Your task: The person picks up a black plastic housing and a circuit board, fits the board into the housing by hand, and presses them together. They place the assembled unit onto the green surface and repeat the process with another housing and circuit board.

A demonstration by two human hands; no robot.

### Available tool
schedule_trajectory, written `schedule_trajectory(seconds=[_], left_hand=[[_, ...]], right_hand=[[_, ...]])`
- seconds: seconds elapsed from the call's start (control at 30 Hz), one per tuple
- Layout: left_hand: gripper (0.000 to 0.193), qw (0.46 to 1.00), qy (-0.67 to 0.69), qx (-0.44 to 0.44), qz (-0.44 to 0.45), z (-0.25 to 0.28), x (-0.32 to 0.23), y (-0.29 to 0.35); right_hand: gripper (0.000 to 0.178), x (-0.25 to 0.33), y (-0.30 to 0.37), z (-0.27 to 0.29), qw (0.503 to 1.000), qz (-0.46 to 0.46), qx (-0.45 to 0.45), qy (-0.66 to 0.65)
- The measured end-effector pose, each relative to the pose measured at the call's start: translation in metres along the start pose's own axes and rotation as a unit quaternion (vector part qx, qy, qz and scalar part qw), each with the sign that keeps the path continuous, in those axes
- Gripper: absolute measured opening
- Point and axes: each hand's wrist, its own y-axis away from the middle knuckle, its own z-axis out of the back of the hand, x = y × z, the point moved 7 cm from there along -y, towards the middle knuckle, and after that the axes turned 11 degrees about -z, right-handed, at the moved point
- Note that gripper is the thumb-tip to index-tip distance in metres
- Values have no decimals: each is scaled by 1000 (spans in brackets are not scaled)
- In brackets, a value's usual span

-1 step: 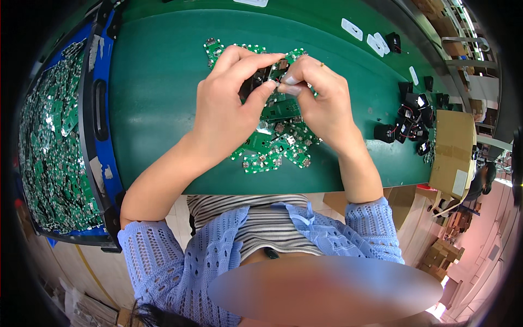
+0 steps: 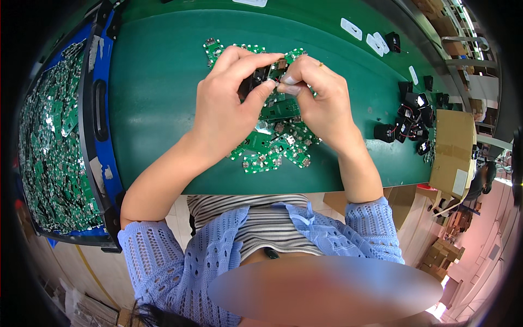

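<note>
Over a loose pile of green circuit boards (image 2: 260,143), my two hands meet at the fingertips. My left hand (image 2: 223,106) is closed around a small black plastic housing (image 2: 247,89), its thumb and forefinger along the edge; the fingers hide much of it. Close beside it, my right hand (image 2: 327,101) pinches thumb and forefinger together at the housing's right side. What lies between those fingertips is too small and covered to name. A larger green board (image 2: 280,110) lies just below the hands.
On the left stands a blue and black crate (image 2: 102,109) heaped with green boards. Several black housings with thin red wires (image 2: 404,128) lie at the right, beside a cardboard box (image 2: 451,150). White oval pieces (image 2: 352,29) rest along the far side of the green tabletop (image 2: 158,98).
</note>
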Motion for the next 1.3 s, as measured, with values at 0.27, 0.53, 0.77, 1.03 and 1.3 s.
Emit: schedule_trajectory(seconds=[0.27, 0.53, 0.77, 1.03, 1.3], left_hand=[[26, 994, 69, 16, 87, -2, 19, -1], [26, 991, 81, 22, 100, -1, 20, -1], [26, 990, 84, 33, 112, -2, 24, 1], [26, 997, 28, 24, 68, -2, 22, 1], [36, 954, 267, -88, 108, -1, 24, -5]], right_hand=[[13, -16, -2, 0, 995, -60, 24, -70], [12, -18, -1, -1, 992, -80, 75, -63], [12, -31, -1, -9, 958, -185, 99, -195], [17, -24, -1, -13, 989, -116, 42, -76], [32, -26, 2, -6, 963, -192, -68, -179]])
